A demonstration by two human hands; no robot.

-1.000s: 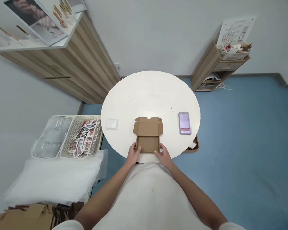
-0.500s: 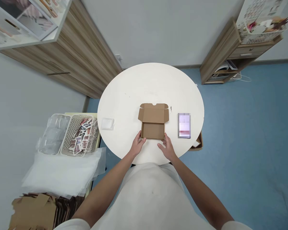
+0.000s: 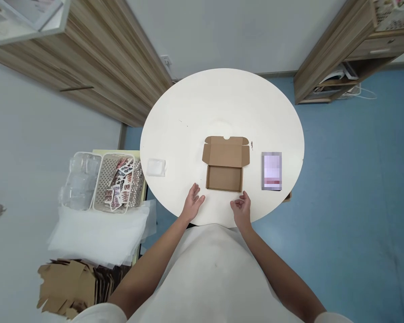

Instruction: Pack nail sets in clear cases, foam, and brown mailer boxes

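An empty brown cardboard box lies on the white round table, its flapped lid folded back away from me. My left hand hovers off the box's near left corner, fingers apart and holding nothing. Close to the near right corner is my right hand, its fingers curled loosely with thumb and fingertips apart; nothing shows in it. Neither hand appears to grip the box.
On the table's left side lies a small white packet; a blurred-out phone-like device is on the right. White baskets with printed nail sheets, clear plastic sleeves and flat cardboard boxes stand at my left. Wooden cabinets flank the table.
Both hands have let go of the box's near corners and drawn back toward me. The box stays open on the table. The whole view has shifted slightly.
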